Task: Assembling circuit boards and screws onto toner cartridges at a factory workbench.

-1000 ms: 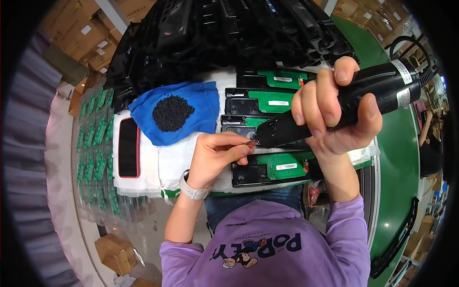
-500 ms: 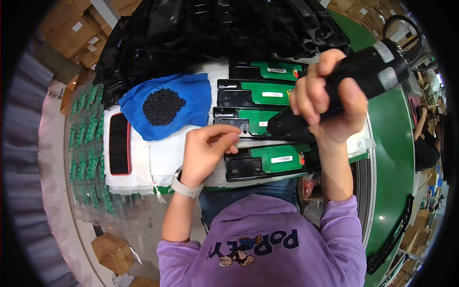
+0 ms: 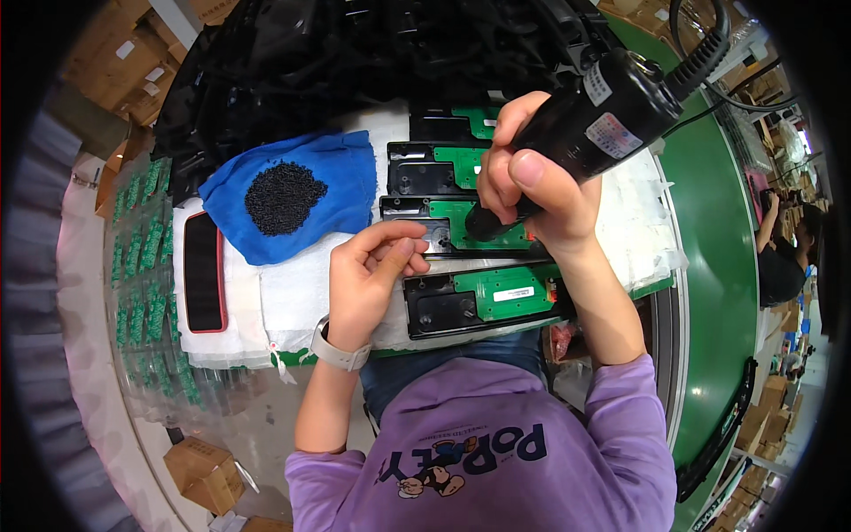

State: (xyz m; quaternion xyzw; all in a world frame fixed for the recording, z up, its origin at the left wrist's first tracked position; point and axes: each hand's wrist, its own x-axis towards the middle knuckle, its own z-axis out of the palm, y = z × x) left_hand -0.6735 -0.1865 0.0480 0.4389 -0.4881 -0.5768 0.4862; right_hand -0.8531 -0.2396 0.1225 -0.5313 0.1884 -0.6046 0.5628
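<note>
My right hand point(image 3: 554, 191) grips a black corded electric screwdriver point(image 3: 581, 124), tilted with its nose down over a green circuit board point(image 3: 448, 213). That board lies in a long black plastic housing point(image 3: 403, 213); the bit's tip is hidden. At the housing's left end is my left hand point(image 3: 365, 275), thumb and fingertips pressed together; whatever they hold, if anything, is too small to make out. Nearer to me lies another housing point(image 3: 434, 310) with its own green board point(image 3: 492, 300) and white label. Further housings with boards are lined up behind, partly covered by my right hand.
A blue cloth point(image 3: 350, 160) bears a heap of small black screws point(image 3: 284, 197). Left of it lies a red-edged phone point(image 3: 205, 275). Clear sheets of green boards point(image 3: 142, 257) hang at the table's left side. Black plastic parts point(image 3: 355, 62) pile up at the back. Someone point(image 3: 784, 257) works far right.
My right hand has swung the screwdriver leftward, and it leans less to the right. Its nose sits further left on the same board. My left hand has stayed beside the housing.
</note>
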